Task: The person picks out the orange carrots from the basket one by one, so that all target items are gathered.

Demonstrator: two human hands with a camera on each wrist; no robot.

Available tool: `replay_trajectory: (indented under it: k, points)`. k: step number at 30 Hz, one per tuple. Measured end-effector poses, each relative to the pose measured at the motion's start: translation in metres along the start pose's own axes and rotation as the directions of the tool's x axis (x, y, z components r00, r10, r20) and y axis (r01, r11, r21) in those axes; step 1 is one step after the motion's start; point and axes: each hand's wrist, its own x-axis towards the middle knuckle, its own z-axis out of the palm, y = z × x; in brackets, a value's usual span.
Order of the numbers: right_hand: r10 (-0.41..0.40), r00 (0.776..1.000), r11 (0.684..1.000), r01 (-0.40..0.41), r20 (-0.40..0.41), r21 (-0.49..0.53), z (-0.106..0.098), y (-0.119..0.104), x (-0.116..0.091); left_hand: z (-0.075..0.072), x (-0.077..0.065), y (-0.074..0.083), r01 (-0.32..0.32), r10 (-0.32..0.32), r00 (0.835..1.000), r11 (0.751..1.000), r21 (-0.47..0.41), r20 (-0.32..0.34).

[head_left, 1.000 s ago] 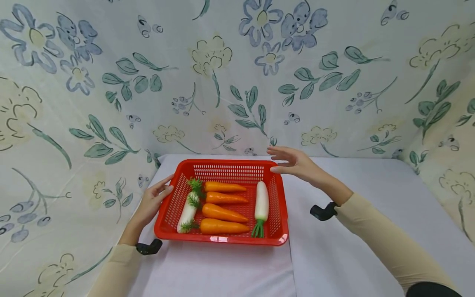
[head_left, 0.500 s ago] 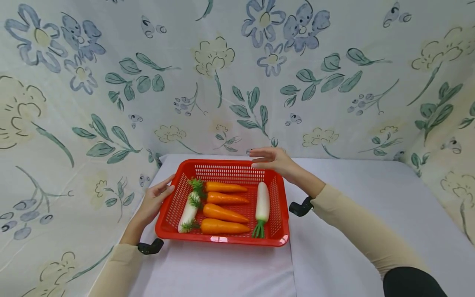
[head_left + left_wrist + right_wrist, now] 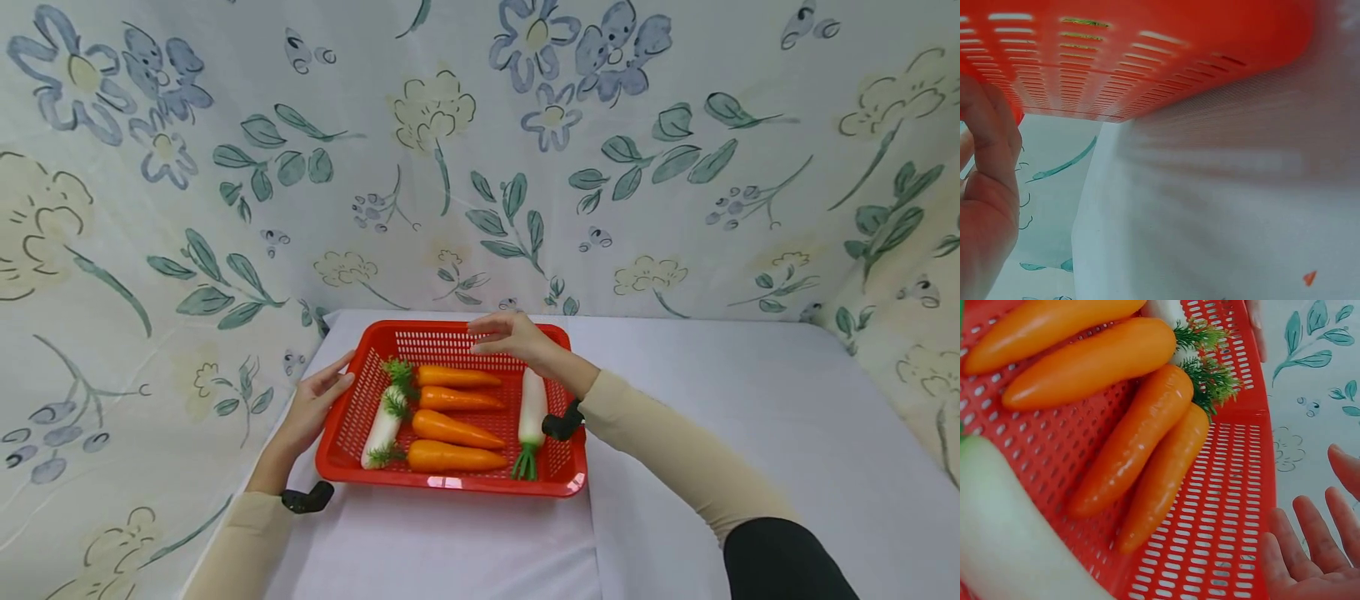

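A red plastic basket (image 3: 450,482) holds several orange carrots (image 3: 457,457) lying side by side. To their right lies a white radish (image 3: 532,400) with a green stem end. Another white vegetable (image 3: 381,433) lies along the left side, with feathery green leaves (image 3: 397,377) over it. My left hand (image 3: 303,412) rests its fingers against the basket's left rim; the left wrist view shows them at the outer wall. My right hand (image 3: 517,340) hovers over the far side of the basket with its fingers extended, holding nothing. In the right wrist view those fingers (image 3: 1316,537) are spread apart.
The basket stands on a table with a white cloth (image 3: 712,467), where a seam runs toward the front. Behind and to the left hangs a floral curtain (image 3: 465,167). A dark wrist device (image 3: 562,422) overlaps the right radish in the head view.
My right hand has moved left and a little nearer, from the basket's far right corner to over its far side. The left hand, basket and vegetables stay in place.
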Motion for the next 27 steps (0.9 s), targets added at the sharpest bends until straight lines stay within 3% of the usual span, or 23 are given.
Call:
replay_trajectory:
  k: [2,9,19,27]
  points:
    - [0.02,1.0,1.0,-0.02,-0.014,0.001,0.005,0.002,0.004,0.001,0.0,0.002,-0.001,0.001,1.0,1.0,-0.014,0.003]
    - [0.074,0.996,0.997,-0.073,-0.05,0.015,0.023,0.013,0.017,-0.008,0.007,-0.026,-0.013,0.013,1.0,1.0,-0.017,-0.012]
    - [0.128,0.986,0.99,-0.12,-0.111,0.077,0.048,0.025,0.033,-0.008,0.007,-0.026,-0.019,0.019,1.0,0.999,-0.031,-0.01]
    - [0.181,0.971,0.983,-0.172,-0.154,0.069,0.059,0.036,0.04,-0.009,0.007,-0.027,-0.032,0.032,0.999,0.999,-0.04,-0.002]
